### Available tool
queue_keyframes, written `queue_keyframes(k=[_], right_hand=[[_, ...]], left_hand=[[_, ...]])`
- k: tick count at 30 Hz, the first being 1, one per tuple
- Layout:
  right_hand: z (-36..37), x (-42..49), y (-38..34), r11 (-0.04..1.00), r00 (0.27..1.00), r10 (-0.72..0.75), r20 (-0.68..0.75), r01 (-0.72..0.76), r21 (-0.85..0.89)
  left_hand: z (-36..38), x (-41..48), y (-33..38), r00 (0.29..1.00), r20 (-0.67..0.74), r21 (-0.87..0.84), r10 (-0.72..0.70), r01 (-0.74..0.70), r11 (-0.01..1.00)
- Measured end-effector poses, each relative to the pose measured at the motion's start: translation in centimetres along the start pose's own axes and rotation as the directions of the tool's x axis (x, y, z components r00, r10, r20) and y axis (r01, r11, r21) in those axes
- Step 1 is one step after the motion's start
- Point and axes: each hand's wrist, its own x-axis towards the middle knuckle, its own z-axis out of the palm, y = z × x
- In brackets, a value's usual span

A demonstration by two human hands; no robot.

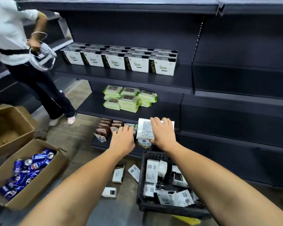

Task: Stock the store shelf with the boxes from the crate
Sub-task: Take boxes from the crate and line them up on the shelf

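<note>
My right hand grips a white printed pack and holds it at the front of the dark bottom shelf. My left hand lies flat, fingers spread, on small packs standing on that same shelf, just left of the white pack. Below my right forearm stands a black plastic crate holding several white and black boxes. A row of white boxes fills the left part of an upper shelf. Green wipe packs are stacked on the shelf under it.
Three white boxes lie loose on the floor left of the crate. A cardboard box of blue cans sits at lower left, an open carton behind it. Another person stands at upper left by the shelving.
</note>
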Motion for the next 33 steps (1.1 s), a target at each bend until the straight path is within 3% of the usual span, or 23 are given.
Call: queue_keyframes(k=[17,33], right_hand=[[-0.6,6.8,-16.5,0.986,0.988,0.155,0.027,-0.153,-0.060],[-5.7,11.9,-8.8,0.938,0.939,0.313,-0.140,-0.329,-0.111]], left_hand=[[-1.1,3.3,-19.6,0.974,-0.045,0.037,0.223,-0.221,0.975],[-6.7,12.5,-13.9,0.894,-0.172,0.058,0.413,-0.409,0.911]])
